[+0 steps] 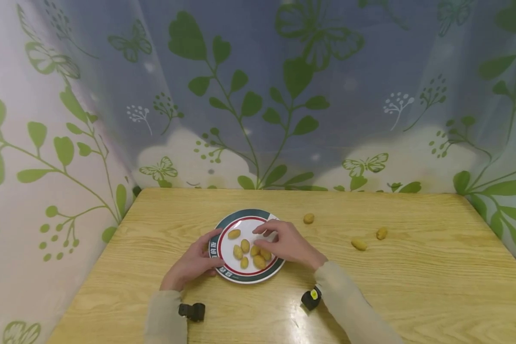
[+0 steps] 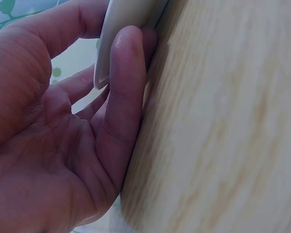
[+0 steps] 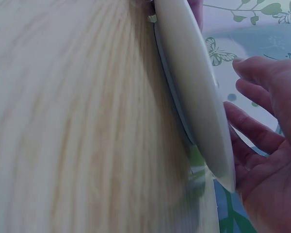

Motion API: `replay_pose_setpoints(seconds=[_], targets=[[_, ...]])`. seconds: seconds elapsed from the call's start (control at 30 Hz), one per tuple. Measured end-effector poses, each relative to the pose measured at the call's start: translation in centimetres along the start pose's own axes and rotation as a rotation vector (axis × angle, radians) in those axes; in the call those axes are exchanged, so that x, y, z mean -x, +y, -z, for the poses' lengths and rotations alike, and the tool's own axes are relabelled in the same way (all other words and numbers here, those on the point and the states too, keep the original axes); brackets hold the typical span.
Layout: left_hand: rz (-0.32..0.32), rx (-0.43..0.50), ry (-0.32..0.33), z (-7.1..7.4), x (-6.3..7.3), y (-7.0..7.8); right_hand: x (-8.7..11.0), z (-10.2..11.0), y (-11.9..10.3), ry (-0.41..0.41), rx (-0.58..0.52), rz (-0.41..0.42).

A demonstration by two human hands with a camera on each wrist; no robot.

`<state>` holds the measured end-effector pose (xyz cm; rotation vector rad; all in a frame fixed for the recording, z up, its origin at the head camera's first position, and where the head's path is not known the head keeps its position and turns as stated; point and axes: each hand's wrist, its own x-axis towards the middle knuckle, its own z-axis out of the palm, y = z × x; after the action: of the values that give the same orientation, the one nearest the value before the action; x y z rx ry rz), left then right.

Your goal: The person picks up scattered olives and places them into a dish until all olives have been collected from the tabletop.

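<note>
A round plate (image 1: 251, 279) with a green rim and a red ring carries several small yellow-brown oval things (image 1: 238, 252), much like baby potatoes. My left hand (image 1: 193, 263) grips the plate's left edge; the left wrist view has the plate edge (image 2: 103, 63) between thumb and fingers. Over the right part of the plate hovers my right hand (image 1: 288, 242), its thumb and fingers bent and apart with nothing between them. Some of the oval pieces lie close below its thumb. In the right wrist view that hand (image 3: 271, 126) stands beside the plate's pale side (image 3: 199, 82).
Three more oval pieces lie on the wooden table (image 1: 413, 286): one (image 1: 308, 218) just right of the plate, two (image 1: 359, 244) farther right. Each wrist bears a small black camera (image 1: 192, 312). A leaf-printed curtain (image 1: 258, 95) hangs behind the table and along its sides.
</note>
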<state>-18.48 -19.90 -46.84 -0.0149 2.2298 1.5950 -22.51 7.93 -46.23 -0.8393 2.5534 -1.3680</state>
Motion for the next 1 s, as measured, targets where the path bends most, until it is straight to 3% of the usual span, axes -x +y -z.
replay_pose_setpoints(seconds=[0.57, 1.0], targets=[[0.017, -0.026, 0.041, -0.2, 0.0, 0.0, 1.8, 1.5, -0.2, 0.08, 0.01, 0.077], [0.018, -0.033, 0.044, -0.2, 0.0, -0.1, 3.3, 2.8, 0.0, 0.086, 0.022, 0.074]])
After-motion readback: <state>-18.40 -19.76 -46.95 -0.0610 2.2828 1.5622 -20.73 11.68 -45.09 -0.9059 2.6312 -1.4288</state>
